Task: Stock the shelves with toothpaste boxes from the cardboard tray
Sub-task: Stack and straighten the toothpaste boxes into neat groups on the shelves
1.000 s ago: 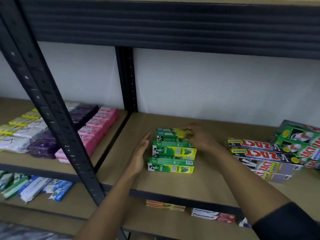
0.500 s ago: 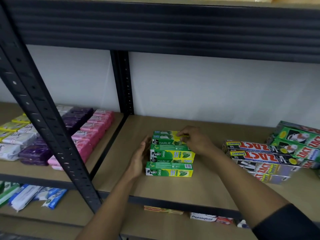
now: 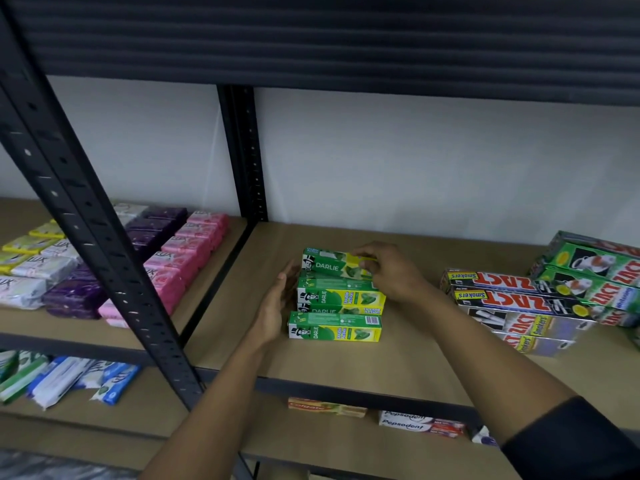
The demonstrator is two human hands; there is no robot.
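Several green and yellow Darlie toothpaste boxes [image 3: 337, 327] sit in a row on the wooden shelf [image 3: 398, 362], some stacked. The rearmost Darlie box [image 3: 329, 265] is tilted up, and my right hand [image 3: 391, 275] pinches its right end with fingers and thumb. My left hand [image 3: 273, 306] lies flat, fingers straight, against the left ends of the boxes. The cardboard tray is out of view.
Zact toothpaste boxes [image 3: 519, 306] lie stacked at the right of the same shelf. Soap bars [image 3: 180, 258] fill the left bay beyond a black upright post [image 3: 86, 216]. Colgate and Pepsodent boxes [image 3: 419, 422] lie on the shelf below. The upper shelf beam [image 3: 329, 39] hangs overhead.
The rearmost Darlie box has tipped up at its front under my right hand. My left hand stays against the boxes' left ends. The view has shifted slightly.
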